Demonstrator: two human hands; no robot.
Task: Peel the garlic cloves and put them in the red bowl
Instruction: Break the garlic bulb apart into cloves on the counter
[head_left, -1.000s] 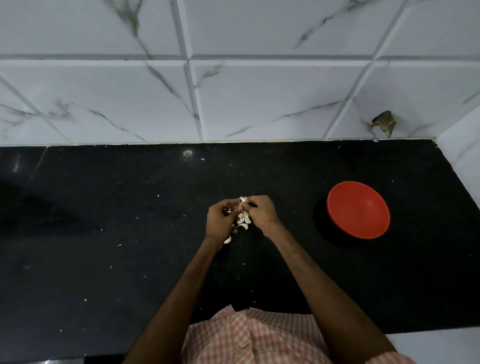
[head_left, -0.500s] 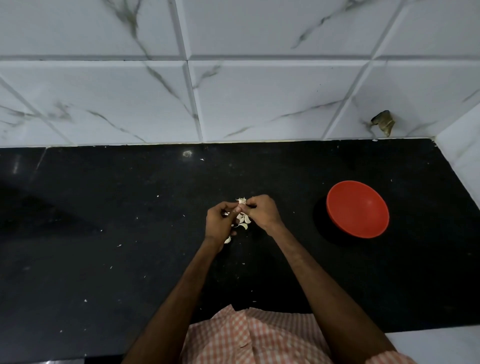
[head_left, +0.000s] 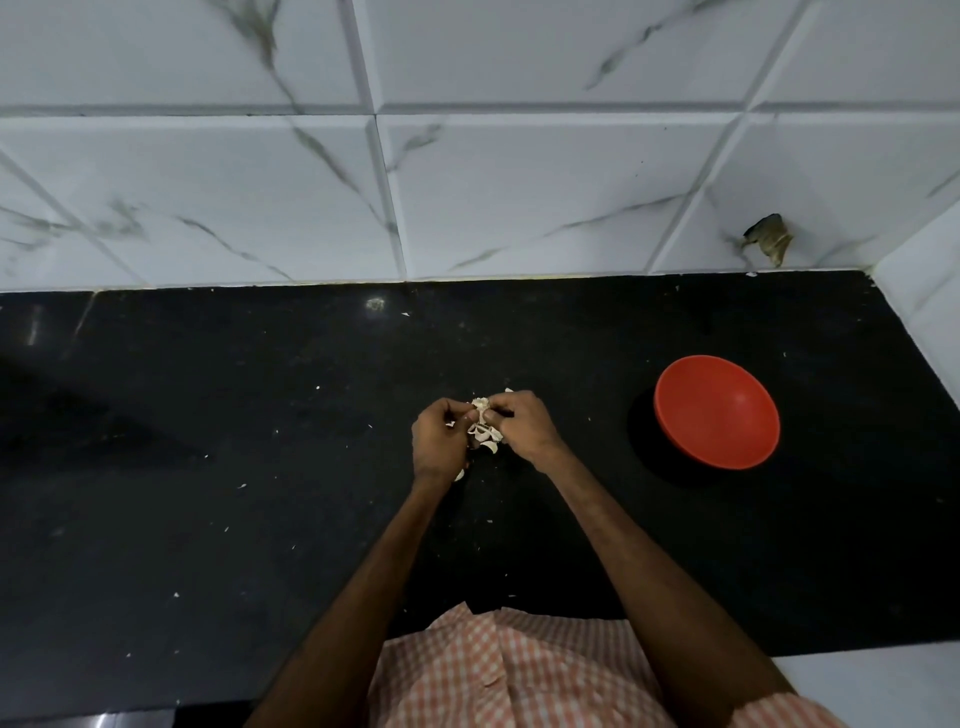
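Pale, papery garlic clove (head_left: 480, 404) pinched between left hand (head_left: 438, 441) and right hand (head_left: 524, 427); red bowl (head_left: 717, 411) glossy, well apart on the worktop (head_left: 208, 467).

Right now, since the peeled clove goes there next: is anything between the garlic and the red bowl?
Nothing visible. The left hand and right hand pinch the garlic; the red bowl sits to their right, and the black counter between shows only tiny skin flecks.

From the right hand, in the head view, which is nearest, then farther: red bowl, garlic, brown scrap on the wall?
1. Garlic, pinched by the right hand.
2. Red bowl, to its right.
3. Brown scrap, on the far-right wall.
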